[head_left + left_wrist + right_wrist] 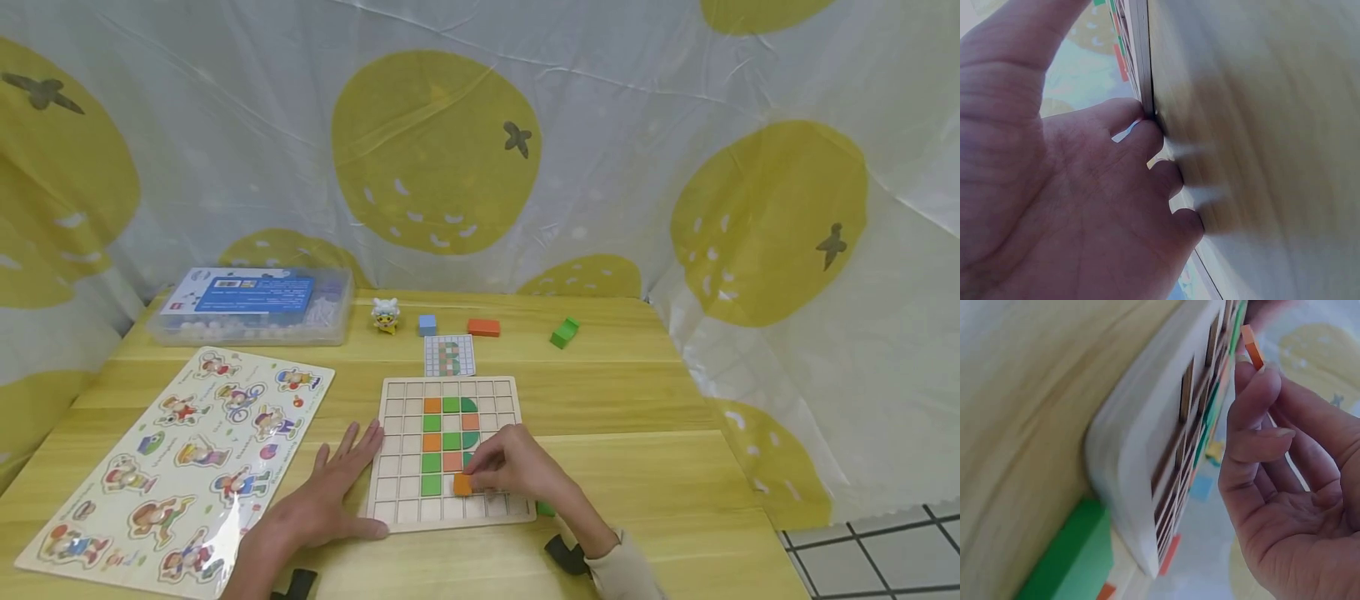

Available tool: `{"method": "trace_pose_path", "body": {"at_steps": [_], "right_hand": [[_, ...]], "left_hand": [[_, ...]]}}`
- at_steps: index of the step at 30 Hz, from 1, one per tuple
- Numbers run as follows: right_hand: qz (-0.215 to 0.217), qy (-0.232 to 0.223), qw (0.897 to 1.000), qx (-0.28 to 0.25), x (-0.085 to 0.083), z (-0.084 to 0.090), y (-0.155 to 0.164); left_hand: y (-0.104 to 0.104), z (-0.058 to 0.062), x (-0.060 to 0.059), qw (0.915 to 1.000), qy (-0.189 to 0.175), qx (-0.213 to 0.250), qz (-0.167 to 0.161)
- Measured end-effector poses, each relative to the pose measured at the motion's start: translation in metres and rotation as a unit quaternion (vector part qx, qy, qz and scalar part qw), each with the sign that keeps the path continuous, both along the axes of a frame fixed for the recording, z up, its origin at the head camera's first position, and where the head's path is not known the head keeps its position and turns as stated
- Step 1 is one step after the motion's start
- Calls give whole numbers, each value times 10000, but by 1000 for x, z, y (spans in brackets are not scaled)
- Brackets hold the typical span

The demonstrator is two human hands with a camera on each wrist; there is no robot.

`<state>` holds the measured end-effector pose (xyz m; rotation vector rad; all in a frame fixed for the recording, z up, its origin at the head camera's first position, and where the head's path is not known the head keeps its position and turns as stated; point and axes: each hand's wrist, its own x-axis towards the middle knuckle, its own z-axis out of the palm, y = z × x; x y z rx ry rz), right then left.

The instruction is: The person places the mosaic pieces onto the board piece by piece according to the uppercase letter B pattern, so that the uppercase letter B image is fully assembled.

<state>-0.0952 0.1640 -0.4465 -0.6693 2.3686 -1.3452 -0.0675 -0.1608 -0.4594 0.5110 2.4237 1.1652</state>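
My right hand [517,462] pinches a small orange square tile [462,484] between thumb and fingertips, over the lower rows of a wooden grid board [397,489]. In the right wrist view the orange tile [1252,347] stands out past the fingertips. Orange, green, pink and dark green pieces fill several cells in the board's middle columns; some dark green ones have a curved edge. My left hand [324,492] lies with fingers spread at the board's left edge, its fingertips and thumb right at the rim. The left wrist view shows this palm [1085,187] beside the board's side.
A pattern card [449,356] lies behind the board, with a blue block [427,325], red block [483,327], green block [564,333] and small figurine [386,316] beyond. A picture puzzle board [172,467] and clear plastic case [251,306] occupy the left. Another green block [1069,556] sits by the board's right corner.
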Motion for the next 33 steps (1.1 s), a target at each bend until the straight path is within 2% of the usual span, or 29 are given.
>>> {"method": "trace_pose_path", "body": {"at_steps": [8, 14, 33], "right_hand": [[36, 364, 9985, 398, -1, -2, -18], [-135, 332, 9975, 610, 1, -2, -23], [-49, 457, 9972, 590, 4, -4, -25]], "left_hand": [[-1, -2, -1, 10000, 39, -29, 3], [-1, -2, 0, 10000, 56, 19, 20], [1, -1, 0, 10000, 62, -24, 42]]}}
